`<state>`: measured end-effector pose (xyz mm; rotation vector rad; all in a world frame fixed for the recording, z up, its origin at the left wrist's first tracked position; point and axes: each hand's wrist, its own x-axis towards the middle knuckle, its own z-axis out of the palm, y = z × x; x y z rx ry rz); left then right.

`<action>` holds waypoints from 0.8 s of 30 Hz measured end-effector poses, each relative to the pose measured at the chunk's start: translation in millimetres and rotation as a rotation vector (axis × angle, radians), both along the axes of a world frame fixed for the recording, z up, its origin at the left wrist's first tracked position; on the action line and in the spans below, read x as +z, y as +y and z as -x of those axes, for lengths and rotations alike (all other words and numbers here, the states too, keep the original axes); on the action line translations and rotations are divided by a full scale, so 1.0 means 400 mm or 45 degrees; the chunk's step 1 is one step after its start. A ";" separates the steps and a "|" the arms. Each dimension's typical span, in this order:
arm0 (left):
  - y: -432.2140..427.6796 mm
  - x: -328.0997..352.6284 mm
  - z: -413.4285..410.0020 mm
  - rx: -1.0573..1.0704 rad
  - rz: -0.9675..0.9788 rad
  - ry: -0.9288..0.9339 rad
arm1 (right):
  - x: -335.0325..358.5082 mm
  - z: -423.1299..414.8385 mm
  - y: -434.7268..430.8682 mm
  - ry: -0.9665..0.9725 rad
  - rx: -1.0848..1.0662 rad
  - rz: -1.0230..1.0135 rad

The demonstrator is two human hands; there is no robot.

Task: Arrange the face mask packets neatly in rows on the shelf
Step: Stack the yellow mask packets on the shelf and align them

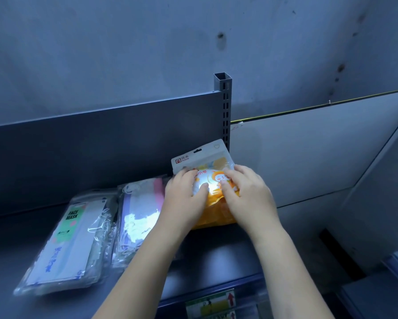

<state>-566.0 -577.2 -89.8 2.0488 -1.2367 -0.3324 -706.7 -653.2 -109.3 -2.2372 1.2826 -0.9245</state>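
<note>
The orange packet [216, 206] with the cartoon face sits at the right end of the shelf [216, 256]. Its white header card is tipped up against the dark back panel [101, 139], just beside the slotted upright post [225, 107]. It seems to lie on more orange wrapping beneath, though how many packets make up that pile I cannot tell.

Both hands are on its front face. The left hand [184, 194] covers the left side and the right hand [248, 194] the right, thumbs turned in toward the middle. The fingers are laid over the film and pressing rather than clenched, and I see none tucked behind it.

From here it looks a light, limp thing: soft masks in glossy film that catches the light. I would expect it to slide easily on the metal and over its neighbours, and to bow in the middle if lifted by one corner. The stiffer header card, or both side edges together, look the safest places to take hold. A flat palm should be enough to square it up.

To its left a clear packet [138, 215] of pale and pink masks lies touching or nearly touching it. Further left is a packet marked FACE MASK [62, 245], angled a little off the line. A label strip [212, 302] runs along the shelf's front edge.
</note>
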 end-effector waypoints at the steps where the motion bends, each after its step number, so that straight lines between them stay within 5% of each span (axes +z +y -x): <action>1: 0.001 -0.001 -0.002 -0.002 0.010 -0.018 | 0.001 -0.003 0.004 0.016 -0.007 0.019; 11: 0.046 -0.007 -0.012 0.146 -0.015 -0.576 | 0.050 -0.023 0.049 0.122 0.023 0.100; 24: 0.293 0.048 -0.243 0.363 -0.112 -0.637 | 0.111 -0.270 0.271 0.326 0.272 0.070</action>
